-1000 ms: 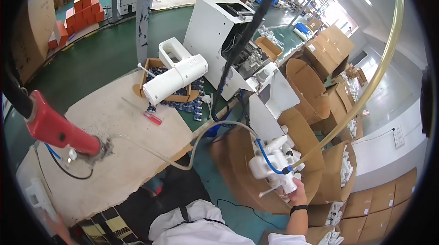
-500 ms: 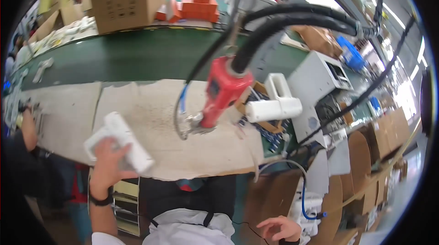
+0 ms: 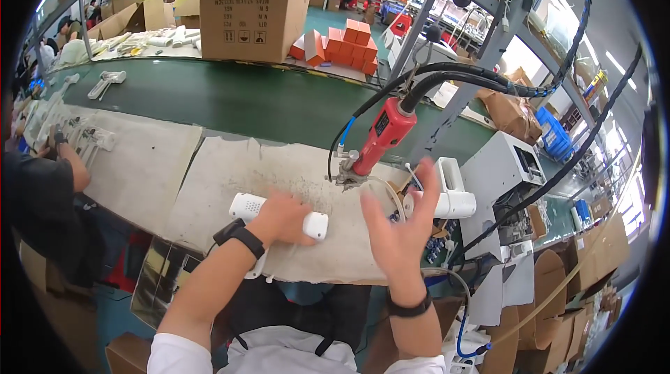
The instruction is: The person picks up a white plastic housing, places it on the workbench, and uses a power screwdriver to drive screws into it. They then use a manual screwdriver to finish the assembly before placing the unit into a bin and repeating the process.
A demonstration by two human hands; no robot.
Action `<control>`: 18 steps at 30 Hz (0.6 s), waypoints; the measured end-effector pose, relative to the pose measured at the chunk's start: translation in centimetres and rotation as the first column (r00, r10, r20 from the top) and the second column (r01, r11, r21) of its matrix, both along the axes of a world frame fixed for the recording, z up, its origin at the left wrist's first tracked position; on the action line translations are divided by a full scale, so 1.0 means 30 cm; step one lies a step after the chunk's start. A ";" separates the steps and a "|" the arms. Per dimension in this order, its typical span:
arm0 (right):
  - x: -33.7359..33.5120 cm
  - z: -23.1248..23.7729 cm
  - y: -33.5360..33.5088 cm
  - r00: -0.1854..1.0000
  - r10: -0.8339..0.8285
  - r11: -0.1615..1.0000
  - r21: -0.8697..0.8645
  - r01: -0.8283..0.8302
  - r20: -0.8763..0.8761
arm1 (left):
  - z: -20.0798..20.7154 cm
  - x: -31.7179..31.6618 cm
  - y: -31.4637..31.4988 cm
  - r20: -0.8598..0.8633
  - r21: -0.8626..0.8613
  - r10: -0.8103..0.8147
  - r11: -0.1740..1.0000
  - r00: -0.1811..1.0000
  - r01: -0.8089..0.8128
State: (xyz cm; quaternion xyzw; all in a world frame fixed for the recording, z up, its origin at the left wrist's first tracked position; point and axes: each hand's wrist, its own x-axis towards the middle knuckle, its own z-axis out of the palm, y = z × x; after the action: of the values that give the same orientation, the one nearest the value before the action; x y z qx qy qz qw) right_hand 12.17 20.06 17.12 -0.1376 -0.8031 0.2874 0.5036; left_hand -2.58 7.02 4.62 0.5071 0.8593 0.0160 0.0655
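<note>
My left hand (image 3: pixel 283 216) is wrapped over a white plastic housing (image 3: pixel 316 225) lying on the beige work mat. The housing is tube-shaped with a pattern of small holes at its left end, and part of a handle shows below my wrist. The palm and fingers hide its middle. My right hand (image 3: pixel 401 224) is raised with fingers spread, holding nothing, slightly blurred. Just above and left of it hangs a red hand tool (image 3: pixel 385 135) with a metal tip. Another white housing (image 3: pixel 450 199) sits to the right of my right hand.
Black hoses (image 3: pixel 481 75) run from the red tool to the frame at upper right. A grey machine box (image 3: pixel 499 165) stands at right. Beyond the mat runs a green conveyor (image 3: pixel 230 95), with a large carton (image 3: pixel 255 8) behind. A co-worker (image 3: pixel 45 199) works at left.
My left hand has moved right with the white housing, which is turned more crosswise on the mat. My right hand has risen from the lower edge toward the red tool. The view has shifted.
</note>
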 end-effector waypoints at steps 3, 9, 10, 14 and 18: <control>-0.171 0.024 0.064 0.974 -0.066 0.997 -0.050 0.056 -0.218 | -0.005 0.007 0.030 0.061 0.029 0.007 1.000 0.998 -0.009; -0.244 -0.019 0.061 0.903 0.308 0.712 -0.556 -0.428 -0.301 | 0.008 0.012 0.022 0.119 0.037 0.046 0.998 0.992 -0.051; -0.245 -0.011 0.043 0.920 0.255 0.690 -0.611 -0.389 -0.298 | 0.001 0.008 0.016 0.132 0.071 0.053 0.996 0.990 -0.063; -0.224 0.033 -0.008 0.901 0.257 0.758 -0.506 -0.412 -0.350 | -0.010 -0.002 0.021 0.105 0.091 0.028 0.995 0.994 -0.038; -0.234 0.039 -0.043 0.902 0.278 0.780 -0.470 -0.413 -0.331 | 0.006 0.000 0.016 0.085 0.087 0.031 0.996 0.996 -0.038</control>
State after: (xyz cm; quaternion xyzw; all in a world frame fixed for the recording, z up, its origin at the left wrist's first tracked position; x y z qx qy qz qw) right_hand 5.16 18.77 18.29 -0.0840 -0.6357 0.5998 0.4786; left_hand -2.57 7.50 4.78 0.4935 0.8628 0.0763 0.0788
